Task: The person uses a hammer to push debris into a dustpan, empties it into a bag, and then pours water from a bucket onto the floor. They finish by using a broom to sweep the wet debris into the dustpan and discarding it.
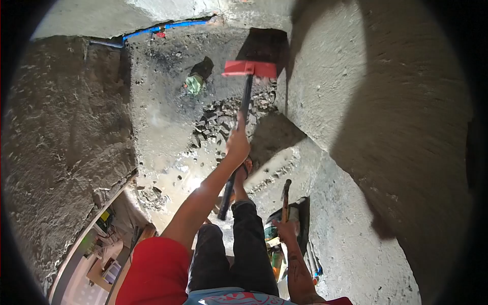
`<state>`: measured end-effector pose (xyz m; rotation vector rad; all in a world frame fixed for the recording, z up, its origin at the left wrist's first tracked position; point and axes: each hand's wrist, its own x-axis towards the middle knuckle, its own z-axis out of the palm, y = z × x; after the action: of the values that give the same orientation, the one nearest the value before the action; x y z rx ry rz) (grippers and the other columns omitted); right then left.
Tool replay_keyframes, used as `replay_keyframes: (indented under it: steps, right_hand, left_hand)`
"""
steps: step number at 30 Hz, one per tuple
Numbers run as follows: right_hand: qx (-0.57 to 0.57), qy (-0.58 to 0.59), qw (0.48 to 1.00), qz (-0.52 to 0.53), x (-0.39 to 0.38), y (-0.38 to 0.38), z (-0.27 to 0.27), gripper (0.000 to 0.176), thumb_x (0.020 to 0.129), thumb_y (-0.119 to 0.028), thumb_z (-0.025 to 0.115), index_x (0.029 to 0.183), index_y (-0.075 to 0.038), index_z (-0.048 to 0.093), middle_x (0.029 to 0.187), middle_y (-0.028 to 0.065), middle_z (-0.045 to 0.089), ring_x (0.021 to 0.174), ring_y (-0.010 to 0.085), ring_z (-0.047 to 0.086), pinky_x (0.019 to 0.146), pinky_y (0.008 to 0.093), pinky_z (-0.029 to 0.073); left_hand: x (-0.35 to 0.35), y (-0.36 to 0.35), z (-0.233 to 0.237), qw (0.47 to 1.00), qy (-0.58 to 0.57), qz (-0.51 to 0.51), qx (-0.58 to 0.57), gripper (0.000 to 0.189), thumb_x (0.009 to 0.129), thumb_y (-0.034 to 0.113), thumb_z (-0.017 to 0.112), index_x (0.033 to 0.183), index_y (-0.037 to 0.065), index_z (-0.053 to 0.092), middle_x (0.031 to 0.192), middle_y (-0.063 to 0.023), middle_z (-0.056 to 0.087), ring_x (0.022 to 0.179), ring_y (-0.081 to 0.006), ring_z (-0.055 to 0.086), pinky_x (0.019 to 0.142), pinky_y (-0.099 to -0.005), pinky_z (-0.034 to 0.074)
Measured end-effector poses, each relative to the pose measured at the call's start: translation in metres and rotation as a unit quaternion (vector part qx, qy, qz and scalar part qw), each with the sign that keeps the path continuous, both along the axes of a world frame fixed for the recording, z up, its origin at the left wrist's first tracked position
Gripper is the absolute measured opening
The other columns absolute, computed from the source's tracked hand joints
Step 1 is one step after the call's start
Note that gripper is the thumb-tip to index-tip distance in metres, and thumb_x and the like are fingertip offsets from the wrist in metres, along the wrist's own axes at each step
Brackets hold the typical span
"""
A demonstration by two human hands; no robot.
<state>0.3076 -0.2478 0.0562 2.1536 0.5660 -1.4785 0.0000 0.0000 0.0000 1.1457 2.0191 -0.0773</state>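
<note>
My left hand (238,145) is closed around the black handle of a long tool with a wide red head (250,68). The head is raised at the far end, and the handle's lower end reaches down by my legs. At the lower right, my right hand (287,229) grips a hammer (285,201) by its wooden handle, the head pointing up. Beyond my feet, broken rubble (216,122) lies on the concrete floor. A crumpled green bottle or bag (193,85) rests on the floor left of the red head.
Rough walls stand at left (76,127) and right (325,86). A blue pipe (173,25) runs along the far wall's base. A dark container (303,213) with several items is beside my right hand. At lower left, a doorway shows boxes (109,269).
</note>
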Motion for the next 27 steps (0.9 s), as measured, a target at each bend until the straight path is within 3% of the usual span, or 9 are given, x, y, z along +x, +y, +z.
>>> replay_keyframes:
  steps: [3, 9, 11, 12, 13, 14, 17, 23, 27]
  right_hand:
    - [0.015, -0.013, 0.999, 0.026, 0.003, 0.001, 0.000, 0.049, 0.064, -0.041, 0.077, 0.079, 0.003, 0.060, 0.073, 0.0163, 0.064, 0.068, 0.0288, 0.064, 0.063, 0.0406, 0.048]
    - [0.078, 0.019, 0.997, 0.010, -0.012, 0.005, 0.001, 0.049, 0.063, -0.041, 0.078, 0.077, 0.002, 0.059, 0.068, 0.0147, 0.062, 0.064, 0.0290, 0.062, 0.061, 0.0409, 0.047]
    - [0.124, 0.043, 0.991, -0.008, -0.010, -0.004, -0.007, 0.037, 0.068, -0.033, 0.077, 0.070, -0.003, 0.055, 0.052, 0.0033, 0.050, 0.038, 0.0126, 0.046, 0.036, 0.0303, 0.034]
    - [0.125, 0.041, 0.991, -0.008, -0.008, -0.007, -0.006, 0.037, 0.068, -0.033, 0.077, 0.070, -0.003, 0.055, 0.052, 0.0033, 0.050, 0.038, 0.0126, 0.046, 0.036, 0.0303, 0.034]
    - [0.125, 0.047, 0.991, -0.019, -0.008, -0.009, -0.004, 0.036, 0.068, -0.032, 0.077, 0.070, -0.003, 0.055, 0.052, 0.0035, 0.051, 0.039, 0.0127, 0.046, 0.037, 0.0305, 0.035]
    - [0.125, 0.055, 0.990, -0.030, -0.009, -0.010, -0.003, 0.036, 0.069, -0.032, 0.076, 0.070, -0.003, 0.056, 0.053, 0.0037, 0.051, 0.039, 0.0127, 0.046, 0.037, 0.0307, 0.035]
    - [0.090, -0.005, 0.995, 0.035, -0.023, 0.013, 0.029, 0.044, 0.065, -0.038, 0.078, 0.071, 0.000, 0.056, 0.061, 0.0118, 0.059, 0.051, 0.0231, 0.058, 0.049, 0.0371, 0.045]
    - [0.029, -0.004, 0.997, -0.071, -0.005, -0.012, 0.030, 0.043, 0.065, -0.038, 0.078, 0.064, -0.003, 0.054, 0.054, 0.0073, 0.055, 0.043, 0.0182, 0.053, 0.043, 0.0355, 0.042]
    - [0.010, -0.003, 0.992, -0.124, -0.015, 0.004, 0.047, 0.041, 0.066, -0.035, 0.078, 0.065, -0.003, 0.053, 0.051, 0.0040, 0.052, 0.040, 0.0157, 0.049, 0.039, 0.0340, 0.039]
  left_hand:
    - [-0.017, -0.023, 0.041, 0.999, -0.019, 0.005, -0.048, 0.091, 0.077, 0.005, 0.058, 0.144, 0.014, -0.004, 0.096, -0.0284, 0.054, 0.087, -0.0416, 0.059, 0.073, -0.0467, 0.047]
    - [-0.033, 0.034, 0.036, 0.992, -0.026, 0.066, 0.105, 0.087, 0.073, -0.001, 0.051, 0.142, 0.003, -0.002, 0.073, -0.0217, 0.057, 0.061, -0.0364, 0.057, 0.059, -0.0411, 0.046]
    - [-0.019, 0.085, 0.033, 0.980, -0.016, 0.178, 0.083, 0.090, 0.074, 0.000, 0.053, 0.141, 0.002, -0.006, 0.078, -0.0234, 0.059, 0.067, -0.0339, 0.061, 0.061, -0.0396, 0.048]
    - [-0.009, 0.107, 0.020, 0.979, 0.010, 0.194, 0.059, 0.093, 0.074, 0.003, 0.056, 0.140, 0.001, -0.010, 0.088, -0.0246, 0.060, 0.075, -0.0334, 0.062, 0.066, -0.0389, 0.050]
    - [0.000, 0.123, -0.061, 0.980, 0.019, 0.192, 0.041, 0.095, 0.074, 0.004, 0.058, 0.140, 0.001, -0.010, 0.095, -0.0253, 0.058, 0.079, -0.0348, 0.062, 0.070, -0.0393, 0.051]
    - [0.012, 0.143, -0.024, 0.962, -0.027, 0.263, 0.063, 0.096, 0.074, 0.003, 0.058, 0.140, 0.002, -0.011, 0.102, -0.0262, 0.055, 0.083, -0.0355, 0.061, 0.072, -0.0393, 0.051]
    - [0.050, 0.182, -0.043, 0.957, -0.029, 0.275, 0.086, 0.097, 0.074, 0.002, 0.058, 0.140, 0.005, -0.013, 0.110, -0.0253, 0.051, 0.093, -0.0352, 0.059, 0.075, -0.0394, 0.051]
    - [0.066, 0.187, -0.036, 0.974, -0.040, 0.203, 0.094, 0.099, 0.074, 0.003, 0.060, 0.140, 0.006, -0.014, 0.107, -0.0242, 0.051, 0.089, -0.0344, 0.061, 0.075, -0.0375, 0.052]
    - [0.042, 0.154, -0.031, 0.997, 0.047, -0.032, 0.059, 0.084, 0.083, 0.004, 0.052, 0.143, 0.013, -0.007, 0.109, -0.0233, 0.051, 0.087, -0.0348, 0.061, 0.073, -0.0382, 0.052]
